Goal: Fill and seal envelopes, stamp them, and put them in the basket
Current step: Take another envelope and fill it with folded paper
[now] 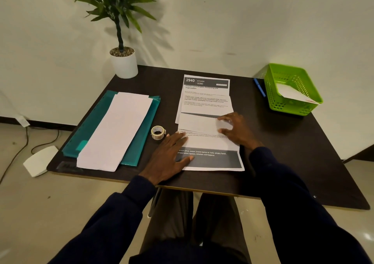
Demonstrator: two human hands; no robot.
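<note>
A printed sheet (pixel 210 144) lies on the dark table in front of me, with another printed sheet (pixel 206 93) behind it. A white envelope (pixel 197 124) lies across them. My right hand (pixel 236 130) pinches the envelope's right end between thumb and fingers. Flat on the near sheet's left edge rests my left hand (pixel 170 154), fingers straight. A roll of tape (pixel 158 132) stands just left of the sheets. The green basket (pixel 273 93) at the far right holds a white envelope (pixel 293 94).
A teal folder (pixel 141 130) with a stack of white paper (pixel 119 128) on it lies on the left of the table (pixel 293 148). A blue pen (pixel 259 87) lies beside the basket. A potted plant (pixel 123 61) stands at the far left corner.
</note>
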